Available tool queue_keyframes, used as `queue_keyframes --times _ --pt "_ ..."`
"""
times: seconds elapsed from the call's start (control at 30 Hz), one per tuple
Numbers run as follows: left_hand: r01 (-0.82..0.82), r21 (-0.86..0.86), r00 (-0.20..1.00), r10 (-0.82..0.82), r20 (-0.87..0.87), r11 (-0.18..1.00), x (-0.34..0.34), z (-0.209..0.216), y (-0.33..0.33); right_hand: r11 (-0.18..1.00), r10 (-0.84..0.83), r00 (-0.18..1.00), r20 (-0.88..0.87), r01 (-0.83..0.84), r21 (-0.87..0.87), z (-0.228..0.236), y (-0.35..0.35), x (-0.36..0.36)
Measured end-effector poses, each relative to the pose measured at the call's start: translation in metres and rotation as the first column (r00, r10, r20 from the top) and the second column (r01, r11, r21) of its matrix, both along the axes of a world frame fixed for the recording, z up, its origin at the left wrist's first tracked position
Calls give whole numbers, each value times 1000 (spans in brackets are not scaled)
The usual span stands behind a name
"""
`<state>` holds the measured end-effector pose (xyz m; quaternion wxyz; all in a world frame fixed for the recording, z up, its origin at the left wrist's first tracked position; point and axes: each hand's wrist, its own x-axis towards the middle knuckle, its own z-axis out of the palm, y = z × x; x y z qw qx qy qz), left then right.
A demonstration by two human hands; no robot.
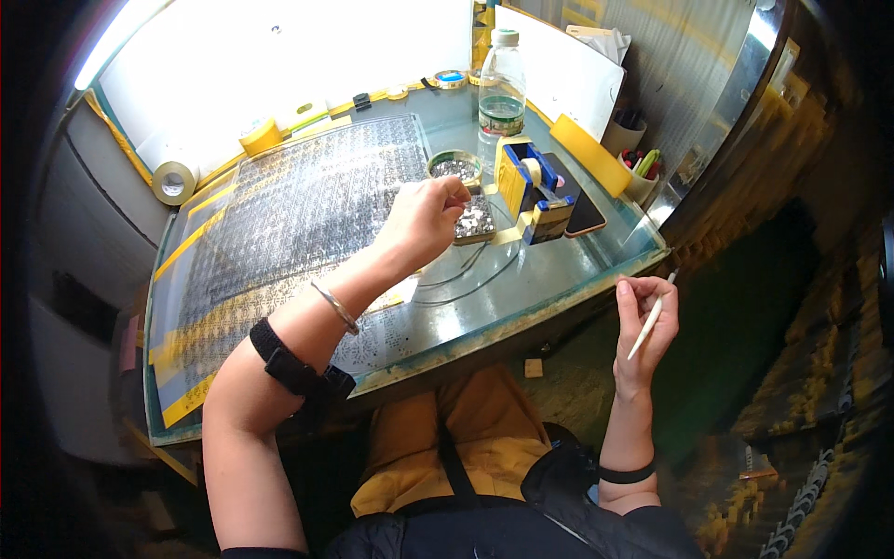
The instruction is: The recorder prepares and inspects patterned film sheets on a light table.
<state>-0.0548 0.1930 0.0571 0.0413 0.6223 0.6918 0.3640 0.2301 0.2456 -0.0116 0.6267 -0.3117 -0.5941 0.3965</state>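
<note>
My left hand (419,224) reaches over the glass-topped table, its fingers closed in a pinch. Whatever they hold, if anything, is hidden or too small to make out. Just beside the fingertips lies a small square tray (486,237) with shiny bits in it, and behind it a round tin (434,166) of similar bits. Off the table's right front edge, my right hand (643,340) grips a slim white pen-like stick (644,329), held slanting between thumb and fingers. A large sheet (307,196) with dense dark marks is taped down with yellow strips left of my left hand.
A blue tape dispenser (545,200) stands right of the tray, with a phone (587,214) beside it. Behind are a water bottle (501,93) and a yellow block (591,156). Thin cord loops (466,270) lie in front; tape rolls (173,184) sit at far left.
</note>
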Motion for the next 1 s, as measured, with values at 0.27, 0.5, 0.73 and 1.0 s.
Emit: queue_keyframes --times 0.27,0.5,0.73,1.0 --pt "5 0 999 -5 -34 1000 -9 5 -10 996 -79 997 -7 79 -37 -9 15 13" --pt "-29 10 999 29 29 1000 -8 12 -31 991 -108 994 -18 106 -77 -23 25 13" --pt "-53 -61 986 62 155 997 -12 -1 7 989 -150 986 67 150 11 -16 18 8" --pt "93 -50 992 -88 88 994 -23 7 -35 913 -401 880 253 361 190 -32 44 45"
